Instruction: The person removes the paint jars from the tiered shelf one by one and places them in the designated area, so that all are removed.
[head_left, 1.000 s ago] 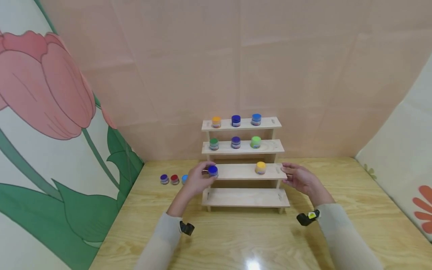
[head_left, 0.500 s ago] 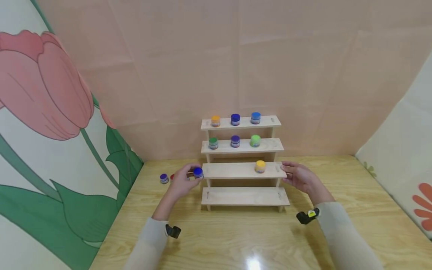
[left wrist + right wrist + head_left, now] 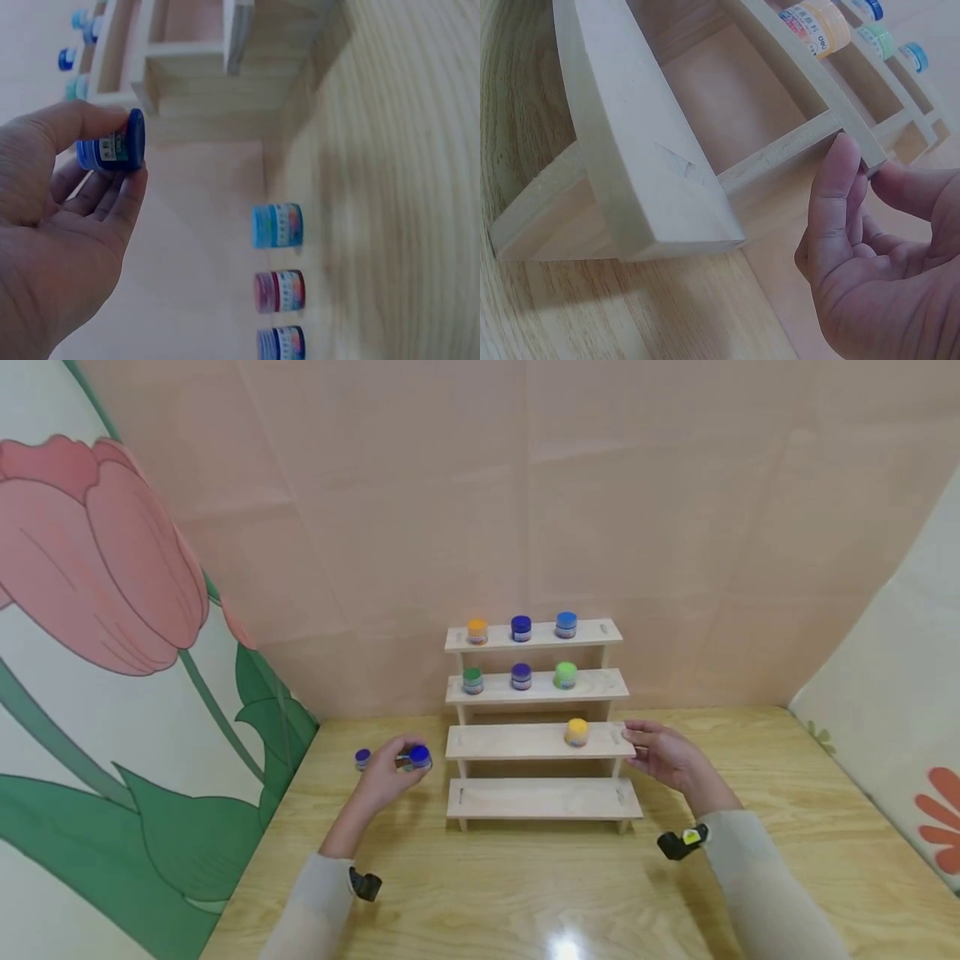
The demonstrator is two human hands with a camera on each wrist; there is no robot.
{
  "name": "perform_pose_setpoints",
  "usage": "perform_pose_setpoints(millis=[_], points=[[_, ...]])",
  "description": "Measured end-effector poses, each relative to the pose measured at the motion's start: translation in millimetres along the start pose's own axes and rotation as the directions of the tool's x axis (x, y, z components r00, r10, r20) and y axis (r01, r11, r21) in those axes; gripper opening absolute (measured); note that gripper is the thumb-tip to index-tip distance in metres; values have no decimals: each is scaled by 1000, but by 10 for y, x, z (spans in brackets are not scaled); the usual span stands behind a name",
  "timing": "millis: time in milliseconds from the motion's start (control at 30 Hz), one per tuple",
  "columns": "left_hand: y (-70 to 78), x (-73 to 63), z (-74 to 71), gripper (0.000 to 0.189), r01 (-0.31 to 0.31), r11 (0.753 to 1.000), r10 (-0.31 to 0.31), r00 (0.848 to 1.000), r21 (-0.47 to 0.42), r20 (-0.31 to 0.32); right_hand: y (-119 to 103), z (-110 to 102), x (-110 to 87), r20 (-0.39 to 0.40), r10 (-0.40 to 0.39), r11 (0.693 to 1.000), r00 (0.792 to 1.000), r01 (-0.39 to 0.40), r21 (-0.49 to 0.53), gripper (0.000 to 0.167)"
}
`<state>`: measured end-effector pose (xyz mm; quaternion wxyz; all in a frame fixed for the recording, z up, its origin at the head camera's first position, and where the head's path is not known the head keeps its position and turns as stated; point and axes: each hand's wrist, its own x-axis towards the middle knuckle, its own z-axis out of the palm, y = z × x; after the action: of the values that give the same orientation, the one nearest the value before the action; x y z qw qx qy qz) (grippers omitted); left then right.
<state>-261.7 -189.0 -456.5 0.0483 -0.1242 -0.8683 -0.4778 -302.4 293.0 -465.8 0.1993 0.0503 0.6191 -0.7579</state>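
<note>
My left hand [image 3: 384,774] pinches a dark blue paint jar [image 3: 420,757] between thumb and fingers, held above the table left of the wooden tiered shelf [image 3: 517,797]. In the left wrist view the jar [image 3: 112,146] is tipped on its side in that picture, its label partly showing. Under and beyond this hand, a light blue jar [image 3: 277,225], a red jar [image 3: 280,291] and a purple jar [image 3: 281,343] stand in a row. My right hand [image 3: 667,756] grips the right end of the shelf's second board from the bottom, thumb and fingers on either side of it.
A yellow jar [image 3: 577,732] stands on the board that my right hand grips. Green [image 3: 472,681], purple [image 3: 521,677] and light green [image 3: 566,675] jars occupy the board above. Orange [image 3: 477,632], dark blue [image 3: 521,628] and blue [image 3: 566,625] jars line the top.
My left hand has carried the dark blue jar leftward and slightly down, away from the shelf's left end toward the jars on the table. The right hand has kept its place on the shelf.
</note>
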Motion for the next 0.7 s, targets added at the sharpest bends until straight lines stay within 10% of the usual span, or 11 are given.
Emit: perform_pose_setpoints(millis=[700], points=[[-430,-55,-52,40,98,995,-99,995,24,28,-11,14,-31,5,-10,1000,1000,10,14,48]])
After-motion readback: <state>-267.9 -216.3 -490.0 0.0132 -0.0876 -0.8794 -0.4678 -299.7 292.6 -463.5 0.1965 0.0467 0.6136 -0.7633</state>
